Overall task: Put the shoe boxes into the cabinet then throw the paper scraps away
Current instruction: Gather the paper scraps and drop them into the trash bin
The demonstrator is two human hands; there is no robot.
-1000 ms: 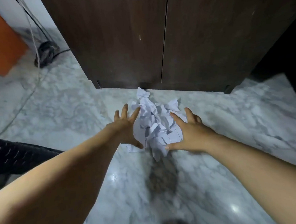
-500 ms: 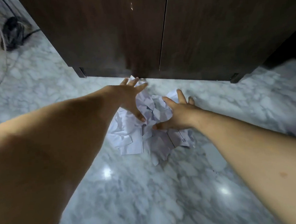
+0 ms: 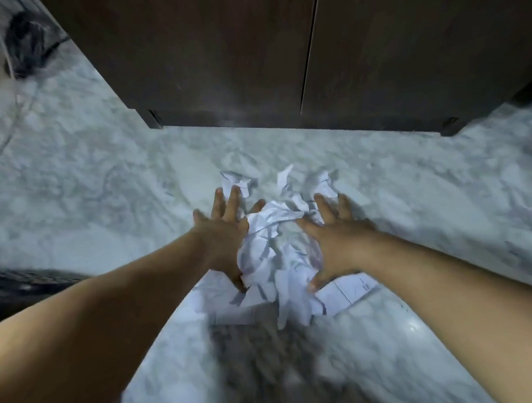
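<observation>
Pressing our left hand [image 3: 226,235] and right hand [image 3: 337,243], fingers spread apart, against the paper scraps [image 3: 278,254] between them; the cabinet [image 3: 248,61] stands beyond on the floor [image 3: 100,187].

The floor [image 3: 100,187] is glossy white marble with grey veining and bright reflections. A heap of crumpled white paper scraps [image 3: 281,257] lies on it, in front of the dark wooden cabinet [image 3: 248,54], which stands on the floor on short feet. At far left, a black cord bundle [image 3: 27,45] and a thin white cable [image 3: 5,137] lie on the marble.
</observation>
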